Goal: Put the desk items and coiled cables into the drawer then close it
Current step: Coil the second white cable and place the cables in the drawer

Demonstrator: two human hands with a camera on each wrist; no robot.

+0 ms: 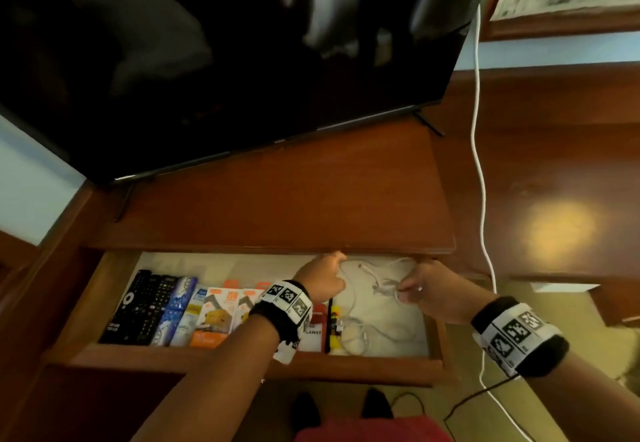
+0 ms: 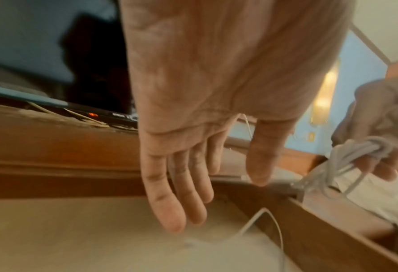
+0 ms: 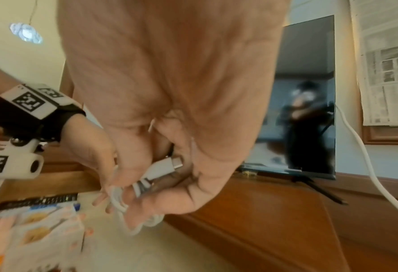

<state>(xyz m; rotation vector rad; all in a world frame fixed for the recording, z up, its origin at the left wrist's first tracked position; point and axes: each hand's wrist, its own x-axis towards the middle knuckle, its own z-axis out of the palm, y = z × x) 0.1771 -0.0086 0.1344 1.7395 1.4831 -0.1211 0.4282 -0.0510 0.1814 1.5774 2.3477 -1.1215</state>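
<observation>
The wooden drawer (image 1: 242, 360) stands pulled out under the desk top, lined in white. My right hand (image 1: 412, 294) is over its right part and grips a coiled white cable (image 1: 386, 287). In the right wrist view the fingers (image 3: 142, 217) curl round that cable's plug (image 3: 167, 165) and loops. My left hand (image 1: 325, 277) hovers beside it near the drawer's back. Its fingers (image 2: 170, 202) are straight and hold nothing. A second white cable (image 1: 360, 332) lies loose in the drawer's front right.
Black remotes (image 1: 138, 306), blue and orange packets (image 1: 214, 313), a red tag (image 1: 313, 329) and a yellow stick (image 1: 335, 329) fill the drawer's left and middle. A television (image 1: 207, 60) stands on the desk top (image 1: 277, 199). A white cord (image 1: 479, 164) hangs at the right.
</observation>
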